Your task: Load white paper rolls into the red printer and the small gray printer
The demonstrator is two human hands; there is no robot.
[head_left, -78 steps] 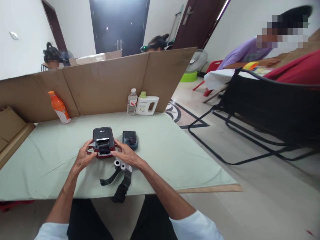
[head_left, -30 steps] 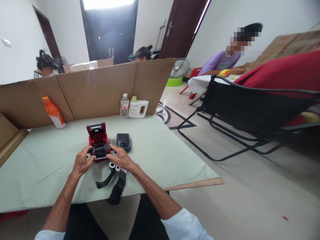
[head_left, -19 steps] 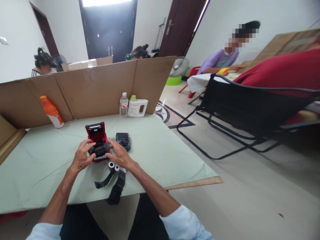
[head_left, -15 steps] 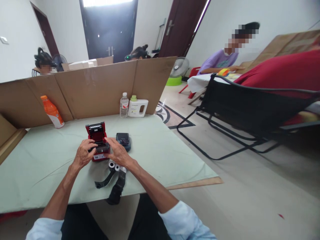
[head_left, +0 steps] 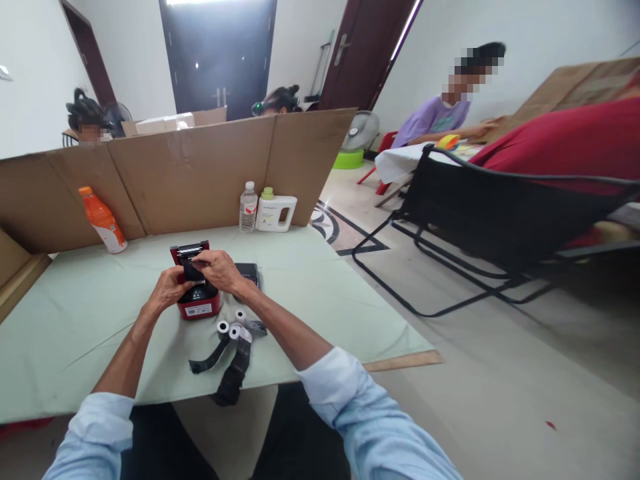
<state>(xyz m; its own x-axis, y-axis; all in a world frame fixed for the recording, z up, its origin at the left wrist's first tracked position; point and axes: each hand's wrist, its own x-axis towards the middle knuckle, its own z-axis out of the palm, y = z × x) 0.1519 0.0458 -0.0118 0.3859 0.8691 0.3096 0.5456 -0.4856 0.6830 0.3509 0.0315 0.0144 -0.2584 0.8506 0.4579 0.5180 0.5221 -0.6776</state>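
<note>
A small red-and-black label printer point(head_left: 214, 307) stands on the table with its lid point(head_left: 181, 252) raised. My right hand point(head_left: 219, 270) is closed in a pinch on a black paper strip point(head_left: 191, 272) that rises from the printer's inside. At the printer's left side, my left hand point(head_left: 169, 288) has its fingers curled round the edge, thumb reaching over the opening; the fingertips are partly hidden. Several paper rolls point(head_left: 235, 331) with white cores lie in front and to the right, black strips trailing from them. Partly behind my right hand sits a second, dark device point(head_left: 249, 272).
An orange bottle point(head_left: 103, 220), a clear water bottle point(head_left: 248, 208) and a white jug point(head_left: 277, 213) stand along the cardboard screen point(head_left: 200, 167). A black folding chair point(head_left: 475, 200) is on the right. Other people sit beyond the screen and at another table.
My right hand has moved up and left, drawing the black strip up out of the printer. Its forearm has uncovered more of the rolls. My left hand stays at the printer's left side.
</note>
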